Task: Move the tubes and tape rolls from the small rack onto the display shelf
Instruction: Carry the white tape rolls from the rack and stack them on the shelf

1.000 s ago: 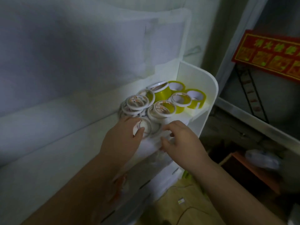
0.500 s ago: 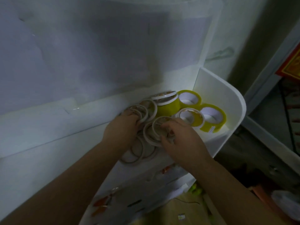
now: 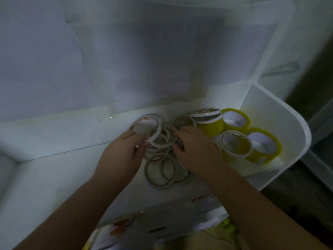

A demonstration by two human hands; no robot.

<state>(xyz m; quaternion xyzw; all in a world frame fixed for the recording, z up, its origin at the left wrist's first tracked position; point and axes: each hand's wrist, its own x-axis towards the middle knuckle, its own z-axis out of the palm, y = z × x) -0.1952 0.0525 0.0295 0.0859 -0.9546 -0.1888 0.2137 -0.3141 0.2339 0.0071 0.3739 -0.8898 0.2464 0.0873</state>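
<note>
Change: your left hand (image 3: 122,152) now lifts a thin tape roll (image 3: 146,129).
Fingers: left pinch it; right hand (image 3: 196,150) grips the ring pile (image 3: 162,150).
Next: gather your rings together.

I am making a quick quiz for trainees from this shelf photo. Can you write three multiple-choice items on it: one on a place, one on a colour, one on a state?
1. Where do the wide tape rolls stand on the shelf?
A. At its right end
B. At its left end
C. On the floor

2. What colour are the wide tape rolls?
A. Red
B. Yellow
C. Black

3. What is the left hand doing?
A. Hanging idle
B. Pressing flat on the wall
C. Holding a thin white tape ring

Answers: 1 A, they stand beside the shelf's right side wall. 2 B, their bands show yellow. 3 C, thumb and fingers close on the ring's lower edge, while the right hand reaches into the pile of thin rings.
</note>
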